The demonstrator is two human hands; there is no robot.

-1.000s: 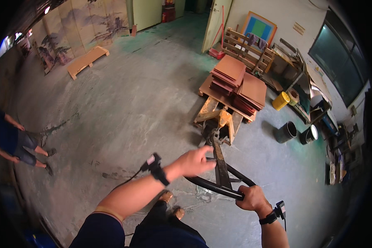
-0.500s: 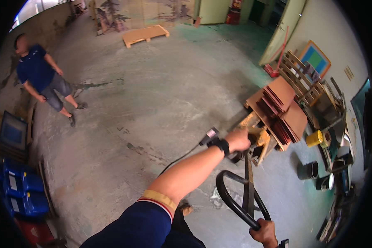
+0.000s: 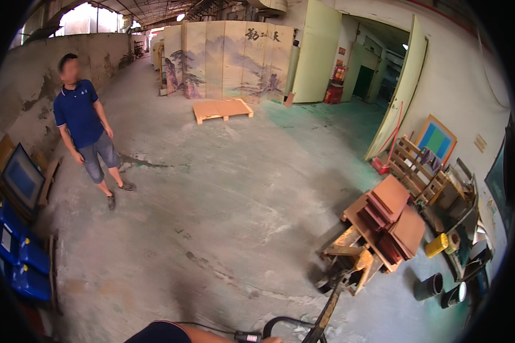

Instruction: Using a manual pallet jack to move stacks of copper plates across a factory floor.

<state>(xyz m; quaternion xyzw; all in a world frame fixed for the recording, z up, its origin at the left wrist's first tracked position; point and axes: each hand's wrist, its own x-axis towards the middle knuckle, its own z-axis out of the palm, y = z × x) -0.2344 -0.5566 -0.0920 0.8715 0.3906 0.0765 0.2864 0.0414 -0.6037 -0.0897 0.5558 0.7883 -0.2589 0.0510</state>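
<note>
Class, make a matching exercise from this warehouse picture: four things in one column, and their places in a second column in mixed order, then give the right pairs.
Things:
1. empty wooden pallet
2. stack of reddish-brown boards
3. blue crates
4. yellow can

Places:
A. at the left edge, near the wall
B. on the loaded pallet at the pallet jack
C. on the floor before the painted folding screen
D. on the floor just right of the stacked boards

Pairs: 1-C, 2-B, 3-A, 4-D
</note>
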